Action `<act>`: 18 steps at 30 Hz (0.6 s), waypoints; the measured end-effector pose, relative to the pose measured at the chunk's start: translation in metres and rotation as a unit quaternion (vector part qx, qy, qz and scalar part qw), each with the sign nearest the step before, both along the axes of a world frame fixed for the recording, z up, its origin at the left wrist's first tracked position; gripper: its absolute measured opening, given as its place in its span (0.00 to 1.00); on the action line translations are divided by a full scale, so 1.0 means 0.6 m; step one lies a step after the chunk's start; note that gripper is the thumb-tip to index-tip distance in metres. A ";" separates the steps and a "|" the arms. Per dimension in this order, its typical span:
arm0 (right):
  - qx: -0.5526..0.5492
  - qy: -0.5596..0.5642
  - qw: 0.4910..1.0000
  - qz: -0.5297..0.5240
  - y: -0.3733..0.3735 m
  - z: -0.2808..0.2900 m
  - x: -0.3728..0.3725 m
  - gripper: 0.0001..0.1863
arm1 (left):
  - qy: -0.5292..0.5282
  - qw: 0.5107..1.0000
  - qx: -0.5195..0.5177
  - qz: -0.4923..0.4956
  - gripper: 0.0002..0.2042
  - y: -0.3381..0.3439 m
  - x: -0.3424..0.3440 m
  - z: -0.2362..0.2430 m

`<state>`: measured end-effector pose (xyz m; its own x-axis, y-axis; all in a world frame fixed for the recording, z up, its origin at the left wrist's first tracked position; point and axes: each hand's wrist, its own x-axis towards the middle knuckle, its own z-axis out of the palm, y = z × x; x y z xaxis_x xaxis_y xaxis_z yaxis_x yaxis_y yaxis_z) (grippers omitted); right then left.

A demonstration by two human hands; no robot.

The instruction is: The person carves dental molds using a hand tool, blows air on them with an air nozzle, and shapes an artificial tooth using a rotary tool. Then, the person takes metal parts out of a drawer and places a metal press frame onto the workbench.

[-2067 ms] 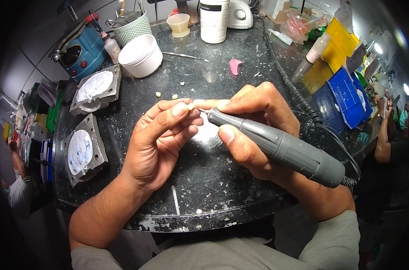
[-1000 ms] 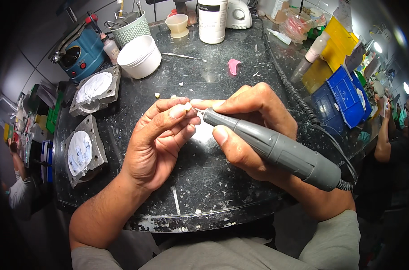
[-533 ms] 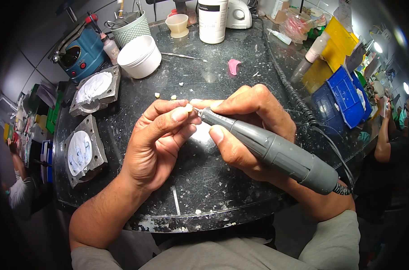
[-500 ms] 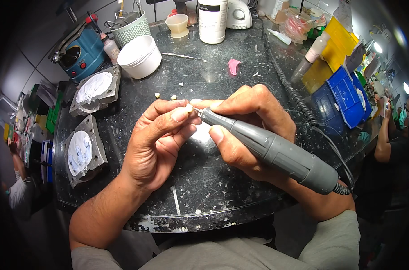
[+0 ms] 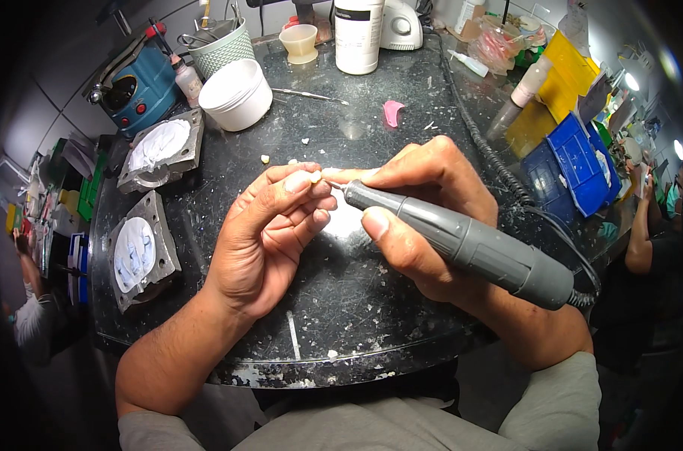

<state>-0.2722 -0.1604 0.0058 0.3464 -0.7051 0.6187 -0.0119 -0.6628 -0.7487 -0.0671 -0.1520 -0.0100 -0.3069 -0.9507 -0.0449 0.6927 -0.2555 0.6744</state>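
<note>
Head view: right hand [image 5: 424,203] gripping grey rotary handpiece [image 5: 461,242], lying diagonally, tip pointing upper-left at small pale piece [image 5: 315,177] left hand [image 5: 270,233] is pinching.

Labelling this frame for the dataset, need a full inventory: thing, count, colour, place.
bench top: 1, dark speckled, centre
metal flask halves: 2, grey with white fill, left side
white bowl: 1, white, rear left
mesh cup: 1, pale green, rear left, tools inside
blue machine: 1, blue, far rear left
small cup: 1, cream, rear centre
bottle: 1, white, rear centre
pink piece: 1, pink, rear centre
blue tray: 1, blue, right edge
yellow sheets: yellow, rear right
small pale piece: 1, off-white, pinched in left fingertips
rotary handpiece: 1, grey, corded, tip at the piece
left hand: 1, centre
right hand: 1, centre right
</note>
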 end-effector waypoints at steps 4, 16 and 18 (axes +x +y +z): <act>-0.034 0.006 0.999 -0.005 -0.001 0.000 0.003 0.13 | 0.008 1.000 -0.007 0.002 0.10 0.001 0.002 -0.003; -0.031 -0.064 0.997 -0.043 -0.003 -0.008 0.013 0.11 | -0.019 1.000 -0.016 0.012 0.10 0.001 0.001 -0.003; -0.029 -0.053 0.997 -0.050 -0.004 -0.008 0.013 0.11 | -0.019 1.000 -0.018 0.010 0.10 0.001 0.001 -0.003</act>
